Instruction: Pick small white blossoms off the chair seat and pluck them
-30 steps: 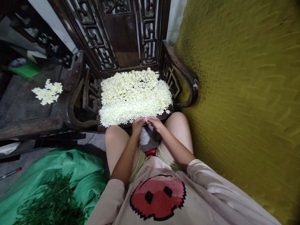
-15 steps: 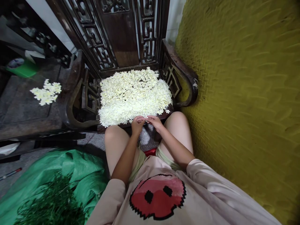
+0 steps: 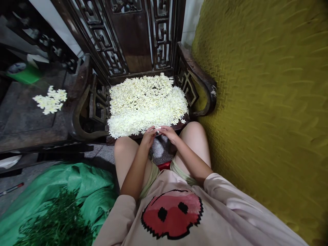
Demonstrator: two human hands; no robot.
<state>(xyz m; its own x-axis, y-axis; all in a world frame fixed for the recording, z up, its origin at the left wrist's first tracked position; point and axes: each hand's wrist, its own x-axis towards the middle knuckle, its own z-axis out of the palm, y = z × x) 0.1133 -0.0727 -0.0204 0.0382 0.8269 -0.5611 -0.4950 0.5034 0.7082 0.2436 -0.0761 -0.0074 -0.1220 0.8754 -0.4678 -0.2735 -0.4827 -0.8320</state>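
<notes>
the left hand (image 3: 149, 136) and right hand (image 3: 168, 132) are meeting fingertip to fingertip, both pinching one tiny white flower (image 3: 158, 128) between them, likely because it is so small, with the flower heap (image 3: 147, 100) lying just beyond them on the wooden chair (image 3: 197, 77).

The left hand (image 3: 148, 136) and right hand (image 3: 169, 133) pinched a small white flower (image 3: 158, 129) together at the front edge of a carved wooden chair (image 3: 197, 73) heaped with pale blossoms (image 3: 146, 100).

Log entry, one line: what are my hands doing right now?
left hand and right hand: fingertips pinch one white flower | at front edge of flower pile on chair | smaller flower heap on side table
</notes>
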